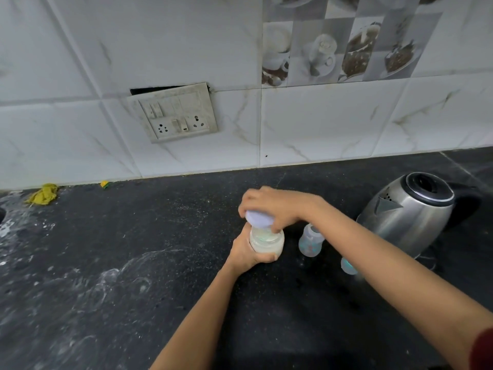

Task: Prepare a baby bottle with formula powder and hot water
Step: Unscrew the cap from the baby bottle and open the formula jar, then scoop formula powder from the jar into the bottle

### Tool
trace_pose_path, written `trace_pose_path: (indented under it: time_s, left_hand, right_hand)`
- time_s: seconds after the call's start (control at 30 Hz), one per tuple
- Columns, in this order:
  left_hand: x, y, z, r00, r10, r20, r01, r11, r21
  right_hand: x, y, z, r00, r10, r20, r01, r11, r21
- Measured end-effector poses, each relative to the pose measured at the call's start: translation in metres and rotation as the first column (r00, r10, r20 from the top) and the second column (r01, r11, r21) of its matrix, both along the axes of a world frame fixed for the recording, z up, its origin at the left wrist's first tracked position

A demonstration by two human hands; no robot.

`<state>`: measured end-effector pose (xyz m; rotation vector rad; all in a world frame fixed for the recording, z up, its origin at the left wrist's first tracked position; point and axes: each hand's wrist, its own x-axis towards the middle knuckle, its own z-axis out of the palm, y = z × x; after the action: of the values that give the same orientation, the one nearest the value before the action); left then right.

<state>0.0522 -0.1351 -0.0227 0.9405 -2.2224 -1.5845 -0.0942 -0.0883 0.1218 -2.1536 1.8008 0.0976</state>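
Formula jar point(266, 243), a small clear container with pale powder inside, stands on the dark table point(160, 263) near the middle of the view. The left hand point(246, 256) has its grip closed around the side of the jar, with the thumb across the front near the bottom. The right hand point(269, 206) is above it, and its grip is closed on the light purple lid point(258, 218). The lid is tilted over the mouth of the jar; I cannot tell if it touches the rim.

Just beside the jar, on its right, a small clear baby bottle point(309, 241) with a blue print stands upright and open on the table, partly behind the right forearm. A small blue and clear piece point(346, 265) lies near it, mostly hidden by the arm. Further right stands a steel kettle point(410, 212). On the tiled wall point(320, 124) behind there is a switch board point(173, 113), and a yellow cloth point(42, 194) lies at the far left edge.
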Motion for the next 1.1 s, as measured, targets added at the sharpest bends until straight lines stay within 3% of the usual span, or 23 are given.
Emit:
trace_pose_path:
  time_s: [0.07,0.13,0.23,0.4,0.73,0.87,1.0,1.03,1.1]
  left_hand:
    - [0.000,0.001,0.001,1.000,0.008,0.001,-0.008,1.000,-0.002]
    - [0.000,0.001,0.000,1.000,0.016,-0.001,-0.016,1.000,0.000]
    - [0.001,0.003,0.001,1.000,0.021,-0.004,-0.021,1.000,-0.005]
    - [0.000,0.004,0.001,1.000,0.011,-0.022,-0.011,1.000,-0.013]
    - [-0.001,0.005,-0.002,0.999,0.038,-0.033,-0.039,0.999,-0.027]
    - [0.000,0.004,-0.002,0.999,0.039,-0.034,-0.040,0.999,-0.036]
    - [0.000,0.004,-0.001,0.999,0.036,-0.023,-0.037,0.999,-0.040]
    - [0.000,0.005,0.000,0.999,0.038,-0.025,-0.039,0.998,-0.043]
    - [0.000,0.006,0.000,0.999,0.040,-0.030,-0.042,0.998,-0.049]
  right_hand:
    - [-0.016,0.000,0.006,0.965,-0.152,0.211,0.175,0.980,-0.092]
    - [-0.032,0.000,0.000,0.888,-0.327,0.325,0.384,0.914,-0.130]
    - [-0.050,0.001,-0.033,0.785,-0.500,0.365,0.558,0.827,-0.066]
    - [-0.071,0.009,-0.080,0.701,-0.646,0.302,0.614,0.762,0.206]
    - [-0.080,-0.003,-0.096,0.786,-0.618,0.011,0.587,0.752,0.300]
    - [-0.084,-0.003,-0.088,0.788,-0.595,0.158,0.562,0.801,0.207]
    - [-0.062,0.011,-0.049,0.677,-0.463,0.573,0.615,0.783,-0.095]
    - [-0.053,0.016,-0.041,0.701,-0.409,0.584,0.579,0.805,-0.131]
    - [-0.036,0.026,-0.033,0.837,-0.325,0.441,0.429,0.889,-0.159]
